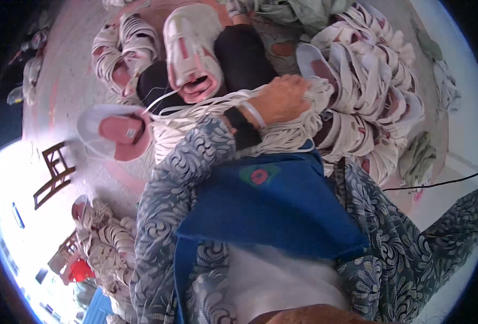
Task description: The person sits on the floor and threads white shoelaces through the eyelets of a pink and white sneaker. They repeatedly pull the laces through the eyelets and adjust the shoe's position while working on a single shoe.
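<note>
A thick bundle of white shoelaces (pixel 179 129) lies across my lap. My left hand (pixel 283 100) reaches over it to the right, back of the hand up, its fingers curled down onto the strands near the right end. A white and pink shoe upper (pixel 193 59) rests between my dark-clad knees, its opening toward me. Loose lace strands run close to that opening. Left of the bundle lies another upper (pixel 121 132), its pink lining showing. My right sleeve (pixel 455 227) stretches out toward the right edge; the right hand is outside the picture.
Stacked white and pink uppers (pixel 363 81) crowd the right side, with more nested uppers (pixel 125 48) at far left and a further pile (pixel 106 243) at lower left. A wooden stool (pixel 55 175) stands left. A black cable (pixel 439 185) crosses at right. A blue apron (pixel 271 208) covers my front.
</note>
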`<move>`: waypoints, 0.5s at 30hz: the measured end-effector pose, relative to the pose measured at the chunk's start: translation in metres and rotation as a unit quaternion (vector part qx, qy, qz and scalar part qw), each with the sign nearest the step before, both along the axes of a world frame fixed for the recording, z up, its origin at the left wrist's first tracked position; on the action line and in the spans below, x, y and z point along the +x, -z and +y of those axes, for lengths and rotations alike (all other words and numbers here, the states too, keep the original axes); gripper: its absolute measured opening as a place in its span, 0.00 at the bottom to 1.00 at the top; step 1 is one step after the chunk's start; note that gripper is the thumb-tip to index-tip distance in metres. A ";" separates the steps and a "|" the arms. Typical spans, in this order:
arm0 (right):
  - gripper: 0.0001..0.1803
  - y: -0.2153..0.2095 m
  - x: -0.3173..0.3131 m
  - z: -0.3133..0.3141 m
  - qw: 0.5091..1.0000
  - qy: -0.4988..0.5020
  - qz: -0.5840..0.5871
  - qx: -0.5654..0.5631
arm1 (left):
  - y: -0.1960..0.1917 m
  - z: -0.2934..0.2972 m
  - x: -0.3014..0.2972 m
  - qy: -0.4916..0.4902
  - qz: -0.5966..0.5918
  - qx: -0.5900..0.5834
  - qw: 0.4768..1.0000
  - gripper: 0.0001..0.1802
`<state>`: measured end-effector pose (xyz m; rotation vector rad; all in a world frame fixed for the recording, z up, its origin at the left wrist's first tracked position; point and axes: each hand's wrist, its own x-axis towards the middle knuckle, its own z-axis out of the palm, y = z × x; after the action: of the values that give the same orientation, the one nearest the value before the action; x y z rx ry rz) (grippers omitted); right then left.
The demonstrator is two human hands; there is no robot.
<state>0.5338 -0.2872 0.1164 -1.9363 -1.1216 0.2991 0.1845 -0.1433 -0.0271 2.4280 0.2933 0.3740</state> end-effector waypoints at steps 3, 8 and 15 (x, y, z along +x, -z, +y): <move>0.12 -0.032 -0.096 0.053 0.964 -0.171 0.179 0.096 | -0.028 0.003 0.002 0.018 -0.093 -0.100 0.991 0.29; 0.12 -0.039 -0.234 0.130 0.728 -0.390 0.544 0.151 | -0.100 0.026 -0.026 0.125 -0.125 -0.575 0.798 0.29; 0.14 0.000 -0.318 0.198 0.477 -0.391 0.777 0.122 | -0.146 0.104 -0.163 -0.116 -0.512 -0.675 0.519 0.25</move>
<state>0.2161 -0.0894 0.1163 -0.1134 -0.4637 1.7894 0.0213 -0.0397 0.1188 0.3676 0.1996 1.0810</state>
